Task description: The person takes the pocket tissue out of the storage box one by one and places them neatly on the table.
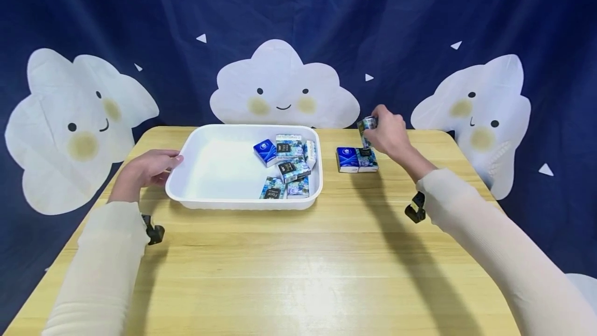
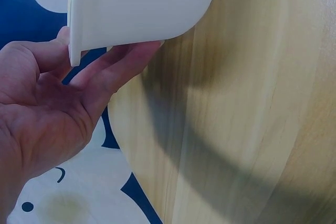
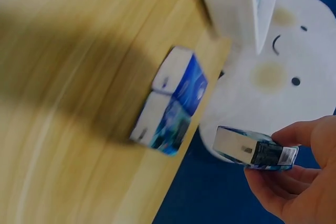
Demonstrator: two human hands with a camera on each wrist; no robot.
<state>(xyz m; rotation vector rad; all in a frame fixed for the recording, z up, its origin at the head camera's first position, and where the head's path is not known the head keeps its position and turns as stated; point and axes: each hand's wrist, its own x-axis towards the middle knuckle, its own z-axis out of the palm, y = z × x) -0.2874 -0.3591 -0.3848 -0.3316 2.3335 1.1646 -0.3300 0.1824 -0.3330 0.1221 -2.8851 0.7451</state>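
At its left end, a white plastic tray (image 1: 210, 204) is held by my left hand (image 1: 151, 166). In the left wrist view, the thumb lies at the tray's rim (image 2: 75, 35) and the fingers reach along the outer wall. My right hand (image 1: 389, 131) pinches a floral tissue pack (image 3: 241, 148) between thumb and fingers, raised over the back of the table. Just below it, a blue tissue pack (image 1: 347, 159) and a floral tissue pack (image 1: 367, 161) lie side by side on the table, right of the tray.
Several floral tissue packs (image 1: 294, 170) and one blue tissue pack (image 1: 266, 152) lie loose in the tray's right half. All of this is on a wooden table (image 1: 261, 268). Behind its far edge hangs a dark blue curtain (image 1: 289, 9) with cloud faces.
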